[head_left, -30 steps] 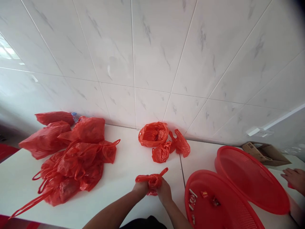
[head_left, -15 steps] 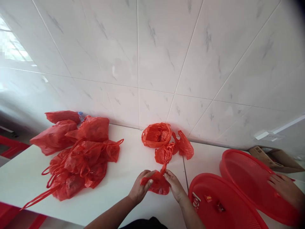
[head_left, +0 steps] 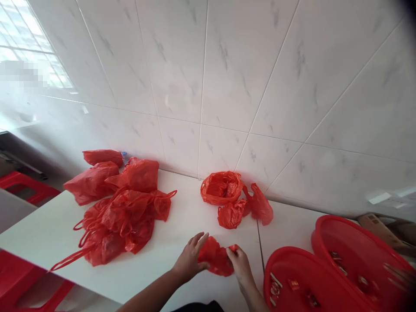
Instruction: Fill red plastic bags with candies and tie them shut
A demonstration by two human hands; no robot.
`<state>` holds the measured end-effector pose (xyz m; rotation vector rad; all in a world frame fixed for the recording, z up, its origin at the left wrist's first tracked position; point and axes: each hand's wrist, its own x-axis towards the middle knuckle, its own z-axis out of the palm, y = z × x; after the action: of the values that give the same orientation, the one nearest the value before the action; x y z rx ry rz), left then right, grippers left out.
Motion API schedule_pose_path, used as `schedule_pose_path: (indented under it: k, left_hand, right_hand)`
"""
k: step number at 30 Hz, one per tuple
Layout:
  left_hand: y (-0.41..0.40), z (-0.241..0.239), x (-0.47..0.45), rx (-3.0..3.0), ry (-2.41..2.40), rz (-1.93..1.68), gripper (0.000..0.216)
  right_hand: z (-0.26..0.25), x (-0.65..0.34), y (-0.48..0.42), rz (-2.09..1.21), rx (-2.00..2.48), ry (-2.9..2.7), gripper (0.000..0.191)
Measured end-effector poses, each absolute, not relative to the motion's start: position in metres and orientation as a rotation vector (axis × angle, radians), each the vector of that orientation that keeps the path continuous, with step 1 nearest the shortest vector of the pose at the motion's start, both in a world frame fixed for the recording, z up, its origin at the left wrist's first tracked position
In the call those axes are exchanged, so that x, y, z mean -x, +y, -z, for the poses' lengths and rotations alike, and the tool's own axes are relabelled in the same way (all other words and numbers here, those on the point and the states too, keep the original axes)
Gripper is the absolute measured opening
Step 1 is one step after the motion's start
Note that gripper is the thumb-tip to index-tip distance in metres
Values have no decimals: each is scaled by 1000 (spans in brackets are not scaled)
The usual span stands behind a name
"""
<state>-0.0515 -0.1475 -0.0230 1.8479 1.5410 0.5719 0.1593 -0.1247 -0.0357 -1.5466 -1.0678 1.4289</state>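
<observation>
A small red plastic bag (head_left: pixel 215 260) lies between my two hands near the front of the white table (head_left: pixel 182 236). My left hand (head_left: pixel 191 259) is at its left side with thumb and fingers spread apart, the thumb close against the plastic. At the upper right corner of the bag my right hand (head_left: pixel 238 260) pinches a gathered bit of it. Just behind my hands sit a crumpled red bag (head_left: pixel 231 214), an opened red bag (head_left: pixel 221 190) with its mouth spread wide, and a limp red bag (head_left: pixel 261 206).
Several filled red bags (head_left: pixel 126 212) are heaped on the left. Two red plastic baskets (head_left: pixel 289 251) at the right hold small wrapped packets. Another person's hand (head_left: pixel 401 275), blurred, reaches into the farther one. A cardboard box (head_left: pixel 373 223) stands behind it. Red stools (head_left: pixel 30 186) are at left.
My left hand has loosened from the bag and spread its fingers. My right hand has pulled the bag's corner down and rightward. The other person's hand has moved. The view has shifted left.
</observation>
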Motion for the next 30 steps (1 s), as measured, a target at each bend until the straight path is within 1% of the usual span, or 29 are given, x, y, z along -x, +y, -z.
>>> schedule_pose_path:
  k: [1,2,3,6,7,9,11,13,16,18,20,22,24,26,28,30]
  left_hand:
    - [-146,22,48,-1863,1503,-533,96]
    - [-145,20,45,-1868,1475,-490,98]
    - [-143,18,43,-1867,1457,-450,90]
    - [-137,8,46,-1856,1466,-389,47]
    - [-135,4,52,-1846,1500,-398,40]
    - [-132,-6,71,-1808,1608,-453,35]
    - [-130,-19,97,-1765,1721,-527,35]
    - [-129,-32,126,-1757,1836,-563,34]
    - [-132,-44,164,-1805,2147,-570,34]
    - [-138,-43,181,-1817,2496,-538,43]
    - [-146,-31,191,-1872,2680,-423,50]
    - [-154,-13,199,-1895,2658,-191,51]
    - [-160,5,208,-1751,2591,47,48]
    - [-162,18,215,-1569,2590,125,48]
    - [-160,23,215,-1541,2642,-3,49]
    - [-155,20,204,-1637,2644,-276,48]
  right_hand:
    - [29,-152,-126,-1491,1494,-1072,34]
    - [23,-146,-126,-1550,1444,-1084,33]
    - [16,-142,-125,-1600,1398,-1104,33]
    - [2,-139,-115,-1654,1293,-1250,29]
    - [0,-142,-109,-1603,1304,-1314,27]
    - [0,-151,-94,-1400,1416,-1450,25]
    - [2,-161,-77,-1180,1569,-1542,30]
    - [6,-170,-59,-1055,1652,-1596,36]
    - [10,-175,-36,-982,1700,-1638,44]
    - [14,-174,-25,-957,1735,-1666,52]
    - [19,-172,-19,-965,1761,-1693,59]
    - [25,-169,-16,-990,1774,-1721,63]
    - [29,-168,-18,-1013,1772,-1743,66]
    - [30,-167,-24,-1009,1748,-1758,65]
    - [28,-165,-33,-971,1701,-1765,61]
    - [23,-161,-47,-902,1616,-1744,55]
